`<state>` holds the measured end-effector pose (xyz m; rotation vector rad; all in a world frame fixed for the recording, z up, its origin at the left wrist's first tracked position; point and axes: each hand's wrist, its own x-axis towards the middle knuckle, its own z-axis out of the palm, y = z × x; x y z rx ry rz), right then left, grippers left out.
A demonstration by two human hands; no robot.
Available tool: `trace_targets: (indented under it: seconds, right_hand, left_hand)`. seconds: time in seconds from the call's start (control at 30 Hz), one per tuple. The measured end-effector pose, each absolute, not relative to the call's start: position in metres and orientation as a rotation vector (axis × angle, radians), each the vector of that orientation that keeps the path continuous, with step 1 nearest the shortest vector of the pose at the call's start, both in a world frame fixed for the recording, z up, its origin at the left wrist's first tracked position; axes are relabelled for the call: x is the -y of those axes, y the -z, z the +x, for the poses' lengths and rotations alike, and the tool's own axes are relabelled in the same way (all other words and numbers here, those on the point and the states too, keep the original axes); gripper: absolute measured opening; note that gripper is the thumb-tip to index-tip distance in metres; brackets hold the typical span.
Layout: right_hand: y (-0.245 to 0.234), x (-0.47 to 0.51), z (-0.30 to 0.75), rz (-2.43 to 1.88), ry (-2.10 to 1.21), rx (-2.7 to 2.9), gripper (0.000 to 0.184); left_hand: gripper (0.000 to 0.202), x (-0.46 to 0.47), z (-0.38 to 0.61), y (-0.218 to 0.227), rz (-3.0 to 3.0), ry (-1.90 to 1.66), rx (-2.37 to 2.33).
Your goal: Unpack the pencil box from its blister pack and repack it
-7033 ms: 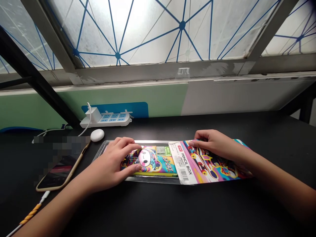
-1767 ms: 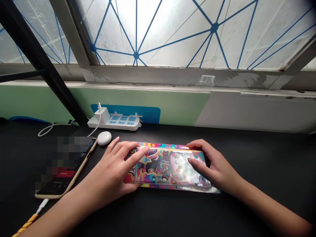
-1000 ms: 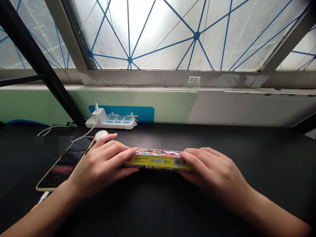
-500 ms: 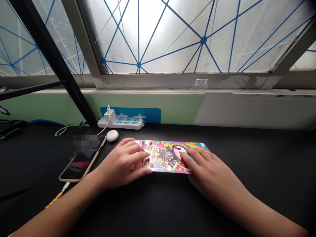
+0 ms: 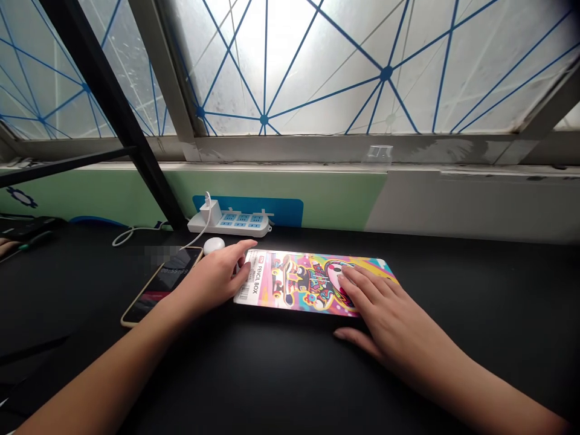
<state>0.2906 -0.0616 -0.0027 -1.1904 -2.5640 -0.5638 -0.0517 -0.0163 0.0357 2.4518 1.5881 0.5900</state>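
Observation:
A colourful pencil box (image 5: 303, 284), with a cartoon figure and the printed words "PENCIL BOX", lies flat on the black desk (image 5: 290, 368). My right hand (image 5: 376, 302) rests on its right end, fingers stretched flat over the picture and thumb apart below the near edge. At the other end is my left hand (image 5: 226, 266), index finger extended and the others bent. Its thumb is by the white label strip; whether it touches the box I cannot tell. Nothing shows between the left fingers.
Beside my left wrist lies a phone (image 5: 163, 284) in a pale case. A round white case (image 5: 214, 244) sits behind my left hand. Against the wall stands a white power strip (image 5: 240, 225) with a charger (image 5: 210, 213). A black slanted post (image 5: 122, 121) rises at the left.
My left hand has drawn back left off the box, uncovering its label end. My right thumb has moved out from the near edge, while the fingers stay on top. The view has shifted slightly left.

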Motion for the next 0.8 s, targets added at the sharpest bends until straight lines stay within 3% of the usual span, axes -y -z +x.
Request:
trace_targets:
  seconds: [0.23,0.53,0.8]
  right_hand:
    - [0.001,0.067,0.278,-1.063,0.553,2.589,0.064]
    - [-0.004,0.071,0.27,-1.032,0.595,2.645,0.064]
    - [-0.004,0.072,0.266,-1.047,0.545,2.672,0.067]
  left_hand:
    - [0.056,0.033,-0.024,-0.026,2.218,-0.731,-1.197]
    - [0.064,0.047,0.003,-0.011,1.57,-0.768,-1.195]
    - [0.066,0.045,0.006,-0.012,1.435,-0.811,-1.11]
